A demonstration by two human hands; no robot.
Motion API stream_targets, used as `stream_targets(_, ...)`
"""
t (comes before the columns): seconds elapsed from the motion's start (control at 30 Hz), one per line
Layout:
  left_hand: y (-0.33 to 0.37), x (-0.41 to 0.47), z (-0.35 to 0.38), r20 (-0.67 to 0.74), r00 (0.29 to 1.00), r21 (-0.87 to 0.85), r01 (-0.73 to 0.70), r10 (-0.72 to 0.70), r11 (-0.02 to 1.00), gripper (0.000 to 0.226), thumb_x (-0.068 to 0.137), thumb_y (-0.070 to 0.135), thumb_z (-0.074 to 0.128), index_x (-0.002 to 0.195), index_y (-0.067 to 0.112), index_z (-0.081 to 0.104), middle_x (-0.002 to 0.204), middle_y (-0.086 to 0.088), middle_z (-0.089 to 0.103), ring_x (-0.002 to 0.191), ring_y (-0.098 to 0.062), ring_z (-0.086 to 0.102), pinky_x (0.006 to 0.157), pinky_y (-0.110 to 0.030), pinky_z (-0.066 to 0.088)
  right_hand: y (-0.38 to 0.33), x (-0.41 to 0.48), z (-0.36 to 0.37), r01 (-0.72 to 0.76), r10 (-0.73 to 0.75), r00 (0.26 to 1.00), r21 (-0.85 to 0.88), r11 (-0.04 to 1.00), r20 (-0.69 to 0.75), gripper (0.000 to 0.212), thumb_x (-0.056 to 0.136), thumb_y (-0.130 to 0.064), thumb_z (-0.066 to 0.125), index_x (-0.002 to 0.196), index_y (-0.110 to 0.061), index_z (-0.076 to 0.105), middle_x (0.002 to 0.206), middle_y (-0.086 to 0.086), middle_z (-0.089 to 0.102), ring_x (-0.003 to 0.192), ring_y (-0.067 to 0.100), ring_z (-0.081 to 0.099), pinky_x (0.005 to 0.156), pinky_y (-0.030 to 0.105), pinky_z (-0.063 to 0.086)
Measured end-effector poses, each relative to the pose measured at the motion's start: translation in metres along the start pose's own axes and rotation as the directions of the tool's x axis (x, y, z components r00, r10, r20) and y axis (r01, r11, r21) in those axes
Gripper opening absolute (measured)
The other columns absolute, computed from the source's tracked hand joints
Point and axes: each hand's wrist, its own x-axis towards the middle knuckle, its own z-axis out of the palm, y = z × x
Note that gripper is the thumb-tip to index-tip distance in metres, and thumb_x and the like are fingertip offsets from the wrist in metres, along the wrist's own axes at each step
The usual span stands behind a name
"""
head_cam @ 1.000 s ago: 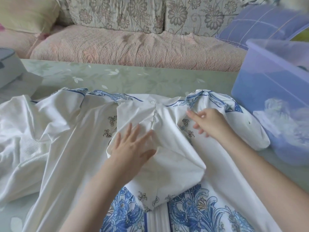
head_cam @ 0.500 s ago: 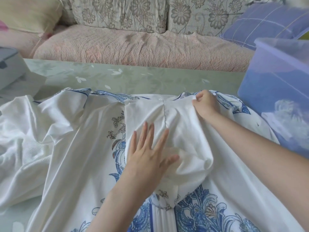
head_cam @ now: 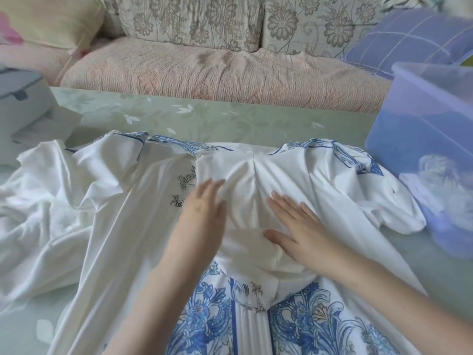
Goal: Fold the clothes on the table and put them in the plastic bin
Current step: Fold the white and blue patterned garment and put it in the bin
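The dress (head_cam: 332, 201) before me is white, with blue scrolling flowers at its near end, blue trim at its far edge and small brown sprigs. Left of the dress, the top (head_cam: 43, 226) is plain white. Beyond the dress, the table (head_cam: 230, 121) is pale green with white leaves; the sofa (head_cam: 204, 75) is pink, its cushions (head_cam: 189, 21) beige with brown flowers. Right of the dress, the bin (head_cam: 422, 124) is translucent lavender-blue.

One view, worn on the person's head. It looked forward and steeply down across the counter (head_cam: 230, 124), sitting close in. Both forearms ran up from the bottom edge to the left hand (head_cam: 202, 213) and right hand (head_cam: 302, 231) at mid-frame. The wide lens took in the sofa (head_cam: 204, 70) along the top, and the right edge cut the plastic bin (head_cam: 422, 139).
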Motion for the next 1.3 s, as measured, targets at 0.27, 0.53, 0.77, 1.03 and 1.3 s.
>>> stream_targets(0.27,-0.019,0.002,-0.004,-0.065,0.973,0.133,0.229,-0.223,0.964,0.038,0.094,0.012,0.047,0.130,0.021,0.052,0.117,-0.012,0.053,0.103,-0.032,0.054,0.076,-0.029,0.035,-0.046,-0.044,0.003,0.282,-0.261,0.951,0.122,0.951,-0.164,0.035,0.089,-0.037,0.054,0.124,-0.037,0.058,0.139,-0.026,0.044,0.132,-0.004,0.035,0.114,0.026,0.026)
stream_targets(0.53,-0.027,0.005,-0.007,-0.134,0.968,0.023,0.217,-0.212,0.976,0.033,0.088,0.002,0.049,0.117,0.017,0.056,0.103,-0.010,0.057,0.085,-0.030,0.057,0.071,-0.029,0.041,-0.049,-0.065,-0.007,0.321,-0.208,0.901,0.264,0.910,-0.380,0.013,0.079,-0.035,0.061,0.077,-0.033,0.048,0.107,-0.023,0.064,0.105,-0.005,0.057,0.081,0.012,0.048)
stream_targets(0.77,-0.015,0.001,0.004,-0.058,0.996,0.274,0.085,-0.072,0.958,0.045,0.093,0.027,0.054,0.137,0.028,0.045,0.145,-0.009,0.030,0.135,-0.028,0.024,0.104,-0.038,0.028,-0.041,-0.077,-0.002,0.229,-0.219,0.974,0.289,0.929,-0.065,0.042,0.082,-0.066,0.045,0.098,-0.030,0.062,0.139,-0.031,0.040,0.130,-0.020,0.026,0.109,0.011,0.024)
stream_targets(1.03,-0.008,0.001,0.017,0.144,0.989,0.302,-0.077,0.035,0.950,0.049,0.097,0.043,0.037,0.145,0.036,0.030,0.159,0.002,0.007,0.146,-0.019,-0.006,0.116,-0.045,-0.003,0.027,-0.080,-0.046,-0.073,0.351,0.779,0.481,0.874,-0.519,0.013,0.090,-0.015,0.063,0.099,-0.020,0.071,0.131,0.002,0.056,0.127,-0.003,0.040,0.097,0.000,0.023)
stream_targets(1.3,0.027,0.004,0.019,0.170,0.971,0.024,-0.177,0.170,0.984,0.046,0.089,0.056,0.032,0.124,0.039,0.055,0.145,0.008,0.042,0.145,-0.013,0.010,0.117,-0.038,0.012,0.095,-0.086,-0.058,-0.324,0.665,0.616,0.634,0.702,-0.423,0.030,0.097,-0.020,0.051,0.122,-0.007,0.062,0.142,0.020,0.043,0.140,0.023,0.029,0.114,0.034,0.023)
